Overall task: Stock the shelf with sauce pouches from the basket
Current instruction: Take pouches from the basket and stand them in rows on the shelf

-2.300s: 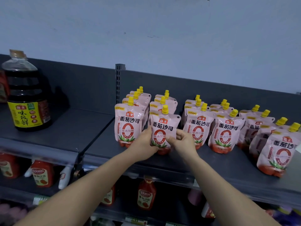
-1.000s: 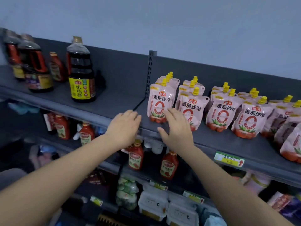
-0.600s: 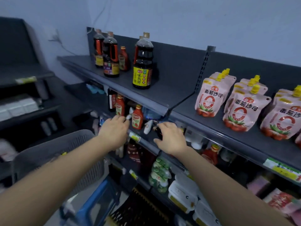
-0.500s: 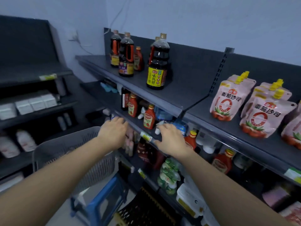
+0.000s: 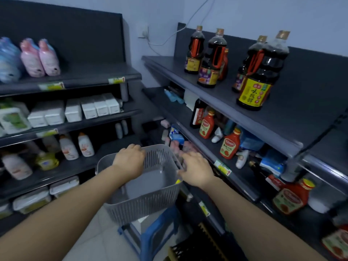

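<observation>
Grey slotted plastic basket (image 5: 143,202) is being observed standing on a blue plastic stool (image 5: 144,245), just beside the dark grey metal shelf (image 5: 226,99). Its inner floor is showing bare wherever it is not being covered by the arms. No sauce pouches are being seen in it, in either hand, or anywhere else in this view. A small yellow fleck is being noted at the right rim; it is too small to be identified.

Left hand (image 5: 130,161) is being held palm down over the far left rim. Its fingers are being bent downward at the knuckles, close together, with the tips hidden. Whether the rim is being gripped cannot be told.

Right hand (image 5: 196,170) is being held at the right rim, touching it or just beside it. Its fingers (image 5: 188,157) are being rendered blurred, seemingly loosely bent and side by side. Whether anything is being pinched cannot be told.

Upper board of the shelf is being occupied by dark soy sauce bottles (image 5: 254,89), and the board below by red ketchup bottles (image 5: 229,144). The stretch meant for pouches is not being shown.

Judgement: the basket is being taken as emptied, so the stocking is being judged finished or nearly so. At most, the covered part of the floor is left to be checked and the basket to be taken away.
</observation>
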Action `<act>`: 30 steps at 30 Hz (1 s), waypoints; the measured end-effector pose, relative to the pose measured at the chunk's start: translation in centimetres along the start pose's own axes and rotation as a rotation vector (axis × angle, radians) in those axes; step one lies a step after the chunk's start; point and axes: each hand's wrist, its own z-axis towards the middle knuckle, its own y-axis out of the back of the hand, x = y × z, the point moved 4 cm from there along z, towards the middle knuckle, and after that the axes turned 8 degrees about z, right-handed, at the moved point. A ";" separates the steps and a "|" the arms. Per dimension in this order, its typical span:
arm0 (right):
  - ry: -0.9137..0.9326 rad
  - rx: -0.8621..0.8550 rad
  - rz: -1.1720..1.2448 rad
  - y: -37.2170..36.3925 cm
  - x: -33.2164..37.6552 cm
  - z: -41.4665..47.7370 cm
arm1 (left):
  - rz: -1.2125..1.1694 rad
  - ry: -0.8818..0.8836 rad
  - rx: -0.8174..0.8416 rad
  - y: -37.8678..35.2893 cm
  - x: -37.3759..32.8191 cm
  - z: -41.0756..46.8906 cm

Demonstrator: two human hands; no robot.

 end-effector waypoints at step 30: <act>-0.064 1.037 -0.292 -23.6 -5.9 17.9 | -0.226 0.223 0.566 -27.2 7.3 10.7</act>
